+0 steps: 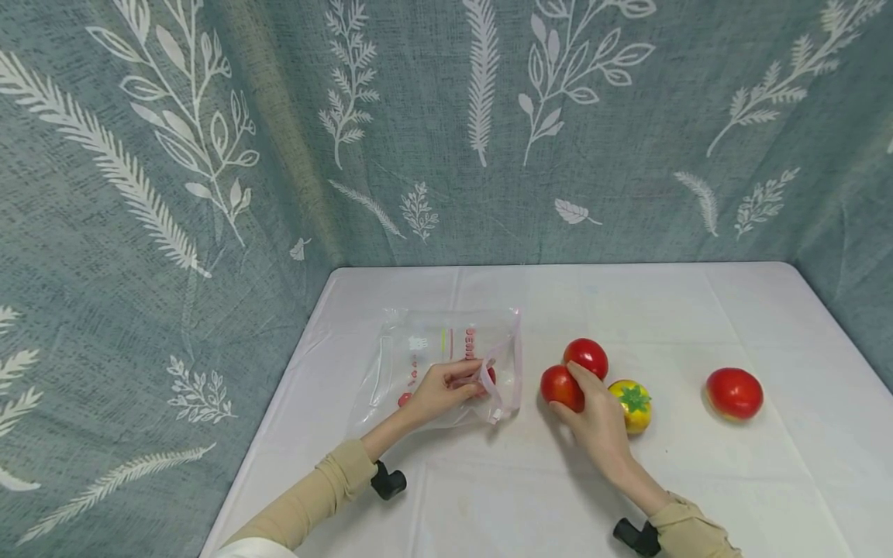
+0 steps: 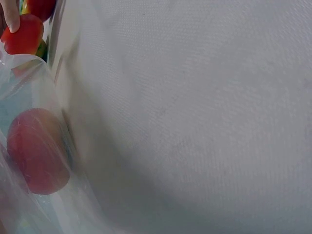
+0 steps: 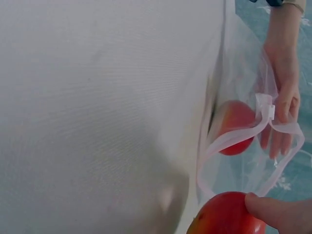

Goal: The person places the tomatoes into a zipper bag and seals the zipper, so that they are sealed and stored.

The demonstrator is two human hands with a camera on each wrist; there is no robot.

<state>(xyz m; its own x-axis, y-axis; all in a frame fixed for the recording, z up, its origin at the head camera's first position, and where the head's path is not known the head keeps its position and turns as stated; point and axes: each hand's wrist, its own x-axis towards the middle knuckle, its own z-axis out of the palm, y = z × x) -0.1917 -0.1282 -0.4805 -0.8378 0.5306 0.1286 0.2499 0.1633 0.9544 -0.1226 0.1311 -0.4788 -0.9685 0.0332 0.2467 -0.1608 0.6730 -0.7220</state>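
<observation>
My left hand (image 1: 446,387) grips the open edge of a clear zip bag (image 1: 398,364) that lies on the table, its mouth facing right. A red round fruit (image 3: 234,124) shows through the film inside, near the mouth. Just right of the bag, my right hand (image 1: 598,418) holds another glossy red round fruit (image 1: 560,387) between thumb and fingers. In the right wrist view, this fruit sits in front of the pink-edged opening (image 3: 234,139). Behind it lies a red fruit (image 1: 587,356). A yellow fruit with a green leafy top (image 1: 633,407) is beside my right hand, partly hidden.
Farther right on the white-covered table (image 1: 530,496) lies one more red fruit (image 1: 735,393). Blue-green curtains with white leaf prints (image 1: 432,101) hang behind and at the sides. Black wrist camera mounts (image 1: 388,480) sit under both forearms.
</observation>
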